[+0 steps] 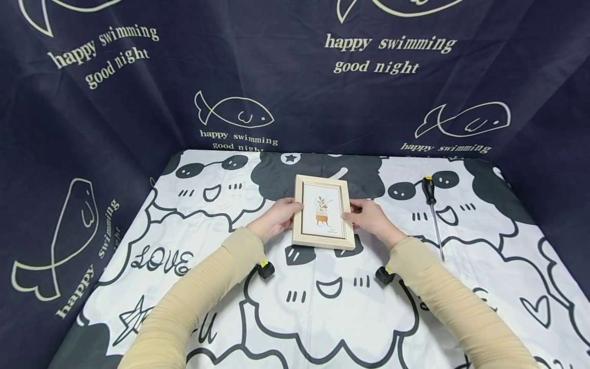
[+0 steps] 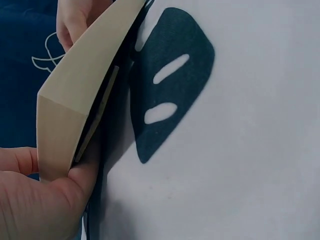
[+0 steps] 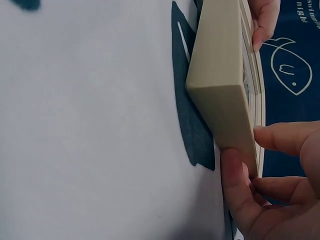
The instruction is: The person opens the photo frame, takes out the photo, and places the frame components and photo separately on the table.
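A pale wooden picture frame (image 1: pixel 324 241) with a print of a potted plant is held face up between both hands at the middle of the table. My left hand (image 1: pixel 279 218) grips its left side, thumb on the front. On the opposite side my right hand (image 1: pixel 371 220) pinches the frame's edge between thumb and fingers. In the left wrist view the left hand (image 2: pixel 45 200) holds the frame's side, and the back is partly in view. The right wrist view has the right hand (image 3: pixel 280 185) with fingers on both faces of the frame (image 3: pixel 215 65).
A screwdriver (image 1: pixel 430 197) with a black and yellow handle lies on the right of the table, its shaft toward the front. A black and white cartoon cloth (image 1: pixel 313 307) covers the table. Dark blue curtains (image 1: pixel 304 113) hang behind and at both sides.
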Motion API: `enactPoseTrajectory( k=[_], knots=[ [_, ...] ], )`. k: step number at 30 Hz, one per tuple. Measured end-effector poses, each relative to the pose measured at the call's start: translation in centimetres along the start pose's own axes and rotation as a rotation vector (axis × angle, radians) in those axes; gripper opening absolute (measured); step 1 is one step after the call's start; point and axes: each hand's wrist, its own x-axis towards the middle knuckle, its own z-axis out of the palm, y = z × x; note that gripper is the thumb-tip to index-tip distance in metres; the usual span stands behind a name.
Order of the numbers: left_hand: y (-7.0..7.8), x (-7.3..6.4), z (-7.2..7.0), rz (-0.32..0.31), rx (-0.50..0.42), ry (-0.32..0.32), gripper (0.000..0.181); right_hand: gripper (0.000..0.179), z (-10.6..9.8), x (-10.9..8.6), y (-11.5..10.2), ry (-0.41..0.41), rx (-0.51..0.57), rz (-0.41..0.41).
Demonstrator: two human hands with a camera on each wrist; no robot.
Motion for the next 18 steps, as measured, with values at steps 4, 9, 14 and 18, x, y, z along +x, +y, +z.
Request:
enactPoseTrajectory(
  k=[4,9,14,18],
  knots=[
    [-0.1,0.1,0.0,-0.012,0.002,0.002,0.037,0.054,0.0,0.0,-0.3,-0.005,0.002,0.009],
    [0.0,0.1,0.1,-0.022,0.024,0.002,0.034,0.053,-0.2,-0.1,-0.5,-0.008,-0.003,0.017],
    [0.5,-0.3,0.2,-0.022,0.074,-0.027,0.035,0.052,-0.2,-0.2,-0.5,-0.01,0.008,0.008],
    [1.1,-0.7,0.0,-0.032,0.156,-0.037,0.037,0.051,-0.2,-0.3,-0.5,-0.008,0.021,0.006]
  ],
)
